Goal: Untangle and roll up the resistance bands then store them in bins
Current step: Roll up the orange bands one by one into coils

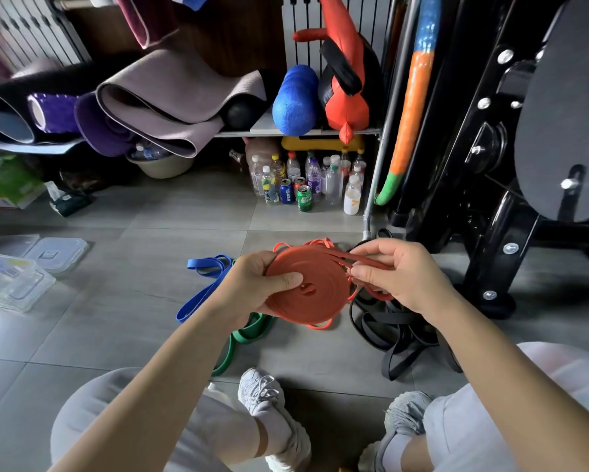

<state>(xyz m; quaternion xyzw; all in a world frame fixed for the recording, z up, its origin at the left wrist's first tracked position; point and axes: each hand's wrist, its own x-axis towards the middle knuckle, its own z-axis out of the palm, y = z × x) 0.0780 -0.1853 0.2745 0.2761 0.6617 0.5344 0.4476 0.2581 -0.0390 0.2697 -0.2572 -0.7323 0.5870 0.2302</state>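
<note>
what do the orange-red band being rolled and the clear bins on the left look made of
Orange-red band: likely rubber or latex, matte; it coils flat and its loose strands bend limply. Clear bins: apparently rigid transparent plastic, glossy; see-through, with moulded edges catching light.

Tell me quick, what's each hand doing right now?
Left hand: closed, gripping the coiled orange band.
Right hand: closed, pinching the band's loose strands.
</note>
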